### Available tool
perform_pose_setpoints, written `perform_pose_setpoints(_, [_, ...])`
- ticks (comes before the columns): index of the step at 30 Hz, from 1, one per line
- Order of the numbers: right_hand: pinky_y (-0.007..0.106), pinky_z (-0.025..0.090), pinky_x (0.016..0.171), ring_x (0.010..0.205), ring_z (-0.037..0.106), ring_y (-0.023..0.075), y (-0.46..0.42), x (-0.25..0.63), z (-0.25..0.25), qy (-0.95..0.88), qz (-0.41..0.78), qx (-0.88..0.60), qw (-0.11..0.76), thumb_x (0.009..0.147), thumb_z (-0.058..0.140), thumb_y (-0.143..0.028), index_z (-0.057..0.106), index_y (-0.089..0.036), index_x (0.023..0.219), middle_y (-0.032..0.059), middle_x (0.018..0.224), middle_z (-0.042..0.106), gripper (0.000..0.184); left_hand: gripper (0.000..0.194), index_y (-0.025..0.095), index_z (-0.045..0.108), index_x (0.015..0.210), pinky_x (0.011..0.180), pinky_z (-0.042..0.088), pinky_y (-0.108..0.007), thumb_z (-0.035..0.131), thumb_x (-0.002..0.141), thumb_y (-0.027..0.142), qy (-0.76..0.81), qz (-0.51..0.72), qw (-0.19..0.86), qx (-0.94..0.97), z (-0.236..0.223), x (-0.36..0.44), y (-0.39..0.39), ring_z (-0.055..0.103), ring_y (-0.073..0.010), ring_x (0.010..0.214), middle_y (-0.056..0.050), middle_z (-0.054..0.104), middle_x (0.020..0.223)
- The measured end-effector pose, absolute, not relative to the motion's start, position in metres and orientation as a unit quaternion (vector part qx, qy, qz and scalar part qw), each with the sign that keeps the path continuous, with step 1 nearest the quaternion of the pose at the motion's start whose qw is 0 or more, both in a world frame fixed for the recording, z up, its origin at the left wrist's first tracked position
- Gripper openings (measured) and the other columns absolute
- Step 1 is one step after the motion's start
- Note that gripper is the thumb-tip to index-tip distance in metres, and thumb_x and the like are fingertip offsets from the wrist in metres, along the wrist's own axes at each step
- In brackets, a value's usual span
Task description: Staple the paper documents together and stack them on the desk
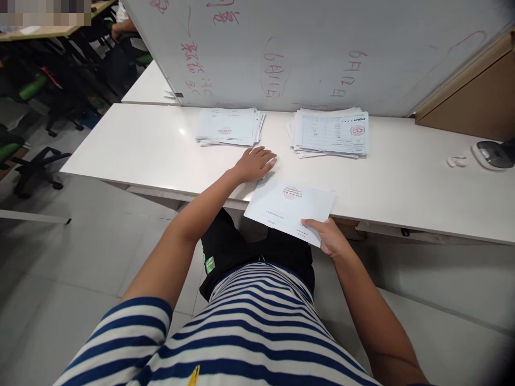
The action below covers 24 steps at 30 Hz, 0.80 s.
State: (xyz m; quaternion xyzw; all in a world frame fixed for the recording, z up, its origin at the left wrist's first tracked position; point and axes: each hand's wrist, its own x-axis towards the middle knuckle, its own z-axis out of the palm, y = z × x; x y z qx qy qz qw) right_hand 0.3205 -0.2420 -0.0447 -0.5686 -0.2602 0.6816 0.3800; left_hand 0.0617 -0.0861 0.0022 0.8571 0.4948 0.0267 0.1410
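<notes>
My right hand [330, 236] pinches the near right corner of a white printed paper sheet [277, 206] with a red round stamp, its thumb on top. The sheet hangs partly past the desk's front edge. My left hand [255, 163] is over the desktop by the far left corner of that sheet, fingers stretched out, holding nothing. Beyond it lies a loose stack of stamped papers [225, 127]. To the right of that is a second, thicker stack of papers [330, 134], with a red stamp on its top sheet and uneven edges.
The white desk [161, 142] runs across the view against a whiteboard [306, 48] with red handwriting. A cardboard box [470, 88], a white device with a dark top [494, 155] and a small white object [456, 161] are at the right. Office chairs [34, 161] stand at the left.
</notes>
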Motion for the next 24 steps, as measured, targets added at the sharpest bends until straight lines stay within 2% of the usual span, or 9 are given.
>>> perform_pose_setpoints(12, [0.047, 0.055, 0.094, 0.108, 0.067, 0.0340, -0.2425, 0.3182, -0.0381, -0.238, 0.679, -0.592, 0.364, 0.052, 0.087, -0.023, 0.072, -0.018, 0.102, 0.0094, 0.114, 0.074, 0.053, 0.056, 0.026, 0.041, 0.147, 0.121, 0.015, -0.050, 0.017, 0.102, 0.047, 0.490, 0.033, 0.146, 0.859, -0.0004, 0.0615, -0.0850, 0.025, -0.0262, 0.148, -0.003, 0.040, 0.156])
perform_pose_setpoints(24, [0.046, 0.055, 0.094, 0.110, 0.066, 0.0333, -0.2416, 0.3160, -0.0396, -0.252, 0.679, -0.582, 0.371, 0.055, 0.087, -0.025, 0.070, -0.019, 0.114, 0.0089, 0.117, 0.073, 0.061, 0.054, 0.028, 0.041, 0.147, 0.122, 0.012, -0.049, 0.017, 0.102, 0.046, 0.501, 0.025, 0.149, 0.852, 0.0013, 0.0630, -0.0865, 0.027, -0.0239, 0.147, -0.001, 0.040, 0.156])
